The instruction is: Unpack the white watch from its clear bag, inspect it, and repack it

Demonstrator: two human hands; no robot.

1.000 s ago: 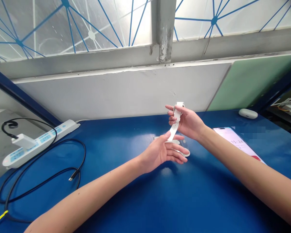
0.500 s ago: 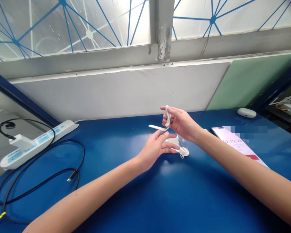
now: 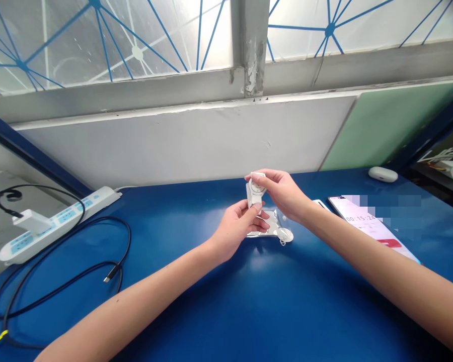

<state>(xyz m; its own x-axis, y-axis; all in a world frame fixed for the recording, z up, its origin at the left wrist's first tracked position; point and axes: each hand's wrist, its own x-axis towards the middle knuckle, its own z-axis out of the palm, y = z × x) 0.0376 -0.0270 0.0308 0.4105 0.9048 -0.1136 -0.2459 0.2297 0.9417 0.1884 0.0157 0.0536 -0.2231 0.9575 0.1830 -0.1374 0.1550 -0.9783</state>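
Just above the table I hold a small white folding piece with a round, ringed face upright between both hands. I cannot tell its exact kind. My right hand pinches its top end with thumb and fingers. From below, my left hand grips its lower end, with the thumb in front. A clear plastic bag with a shiny part lies on the table behind and below my hands, partly hidden by the left fingers. At the bag's right end sits a round white disc with a small chain.
On the right lies a phone showing a timer, beside a white card-like item partly behind my right forearm. A white earbud case is farther back. On the left are a power strip and a coiled black cable.
The white piece has turned so its round face shows, and its flat arm no longer sticks out leftward. My left fingers have closed onto its lower end.
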